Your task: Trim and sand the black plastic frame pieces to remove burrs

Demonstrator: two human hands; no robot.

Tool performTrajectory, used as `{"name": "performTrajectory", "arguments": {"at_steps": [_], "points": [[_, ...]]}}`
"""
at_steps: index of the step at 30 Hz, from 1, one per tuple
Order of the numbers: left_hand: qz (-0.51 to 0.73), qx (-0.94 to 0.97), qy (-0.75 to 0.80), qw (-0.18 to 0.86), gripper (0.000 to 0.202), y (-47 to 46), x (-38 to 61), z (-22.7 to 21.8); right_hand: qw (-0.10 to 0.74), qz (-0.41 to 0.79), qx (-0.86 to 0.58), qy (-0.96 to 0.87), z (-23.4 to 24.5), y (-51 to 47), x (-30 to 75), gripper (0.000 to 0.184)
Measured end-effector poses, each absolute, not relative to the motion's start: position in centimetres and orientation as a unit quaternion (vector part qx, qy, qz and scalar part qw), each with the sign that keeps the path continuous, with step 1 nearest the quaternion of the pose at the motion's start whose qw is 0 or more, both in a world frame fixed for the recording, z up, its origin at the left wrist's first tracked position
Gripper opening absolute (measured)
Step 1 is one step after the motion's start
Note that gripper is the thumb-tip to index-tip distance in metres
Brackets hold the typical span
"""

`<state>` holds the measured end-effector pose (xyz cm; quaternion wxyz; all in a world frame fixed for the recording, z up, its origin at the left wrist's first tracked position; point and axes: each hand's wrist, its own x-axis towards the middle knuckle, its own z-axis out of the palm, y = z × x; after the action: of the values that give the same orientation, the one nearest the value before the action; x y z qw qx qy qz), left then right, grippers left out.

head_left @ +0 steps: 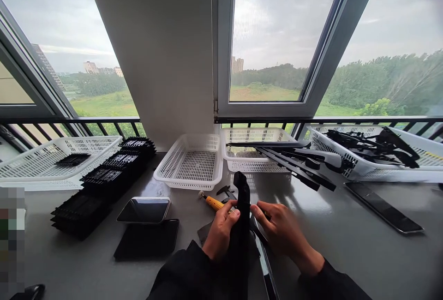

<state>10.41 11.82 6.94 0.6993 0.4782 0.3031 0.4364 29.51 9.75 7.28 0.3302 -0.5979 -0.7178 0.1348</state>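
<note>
The left hand (220,233) pinches a long black part (243,212) in its grip; the right hand (283,229) curls just beside it, its hold unclear. A loosened pinch could drop the part onto the tabletop (332,226) below.

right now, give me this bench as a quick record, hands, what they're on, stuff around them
left grip: pinching the long black part
right grip: thumb beside that part; contact and anything held unclear
just beyond left grip: orange-handled tool, partly hidden
left on table: stacked black lattice pieces; two dark flat slabs
right on table: long dark strip
back row: four white baskets
rightmost basket: jumbled black parts
</note>
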Motion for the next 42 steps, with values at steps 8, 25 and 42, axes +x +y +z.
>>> {"name": "performTrajectory", "arguments": {"at_steps": [8, 25, 42], "points": [[0.460, 0.400, 0.402, 0.683, 0.063, 11.8, 10.2, 6.0, 0.283, 0.167, -0.551, -0.767, 7.7, 9.2, 28.6, 0.058], [0.459, 0.398, 0.387, 0.694, 0.058, 12.0, 10.3, 5.6, 0.327, 0.126, -0.600, -0.719, 7.6, 9.5, 29.3, 0.060], [0.484, 0.362, 0.422, 0.676, 0.063, 12.3, 10.2, 4.6, 0.278, 0.188, -0.576, -0.745, 7.7, 9.2, 28.7, 0.059]]}}
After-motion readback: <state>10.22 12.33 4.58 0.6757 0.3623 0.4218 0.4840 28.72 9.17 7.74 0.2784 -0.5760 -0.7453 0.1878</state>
